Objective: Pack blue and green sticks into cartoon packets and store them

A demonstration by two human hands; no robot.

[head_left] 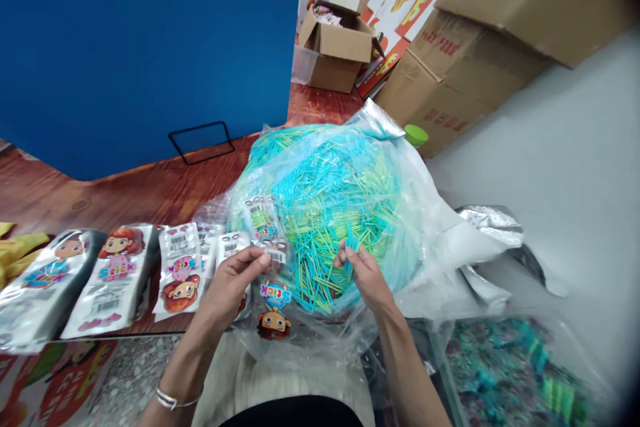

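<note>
My left hand (235,280) pinches the top of a clear printed pouch (274,310) with a cartoon figure on it, which hangs upside down. Between the fingers of my right hand (367,273) is a small bunch of blue sticks (352,242), held over the heap. The heap of thin blue and green plastic sticks (320,267) lies in a large clear plastic bag (410,233), opened toward me. A pouch with green sticks inside (261,217) rests on the bag's left side, just above my left hand.
Stacks of flat printed pouches (107,280) line the table's front edge at left. A blue panel (150,47) stands behind, with a black wire frame (201,143) by it. Cardboard boxes (450,80) pile up at right. A clear bin of filled packs (520,373) sits low at right.
</note>
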